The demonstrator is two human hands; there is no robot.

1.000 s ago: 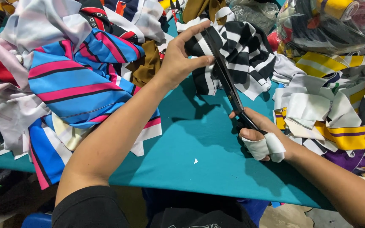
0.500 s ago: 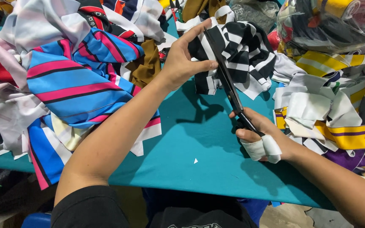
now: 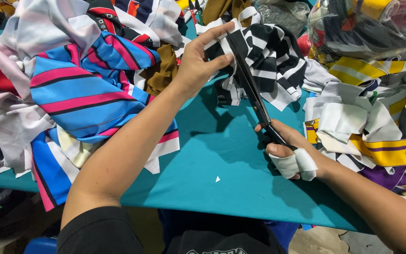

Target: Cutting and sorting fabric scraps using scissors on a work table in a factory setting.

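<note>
**Scissors Cutting Striped Cloth on a Teal Table**

Firmly closed around the black handles, the right hand (image 3: 290, 153) holds a pair of long black-bladed scissors (image 3: 252, 91), two of its fingers wrapped in white tape. The blades angle up and away from that hand toward the far edge of the table, their tips running into a black-and-white striped piece of soft knit fabric (image 3: 269, 61). The left hand (image 3: 200, 63) pinches the near left edge of this cloth between thumb and fingers, holding it raised just beside the blades.

Beneath both hands lies a smooth teal-covered table (image 3: 212, 155), bare in the middle save a tiny white scrap (image 3: 217, 178). Along the left edge sits a heap of blue, pink and white striped fabric (image 3: 78, 94), crumpled and glossy, with a brown cloth (image 3: 163, 70) beside it. By the right edge lie white, yellow and purple offcuts (image 3: 372, 127), and a clear plastic bag of scraps (image 3: 367, 23) fills the far right corner.
</note>
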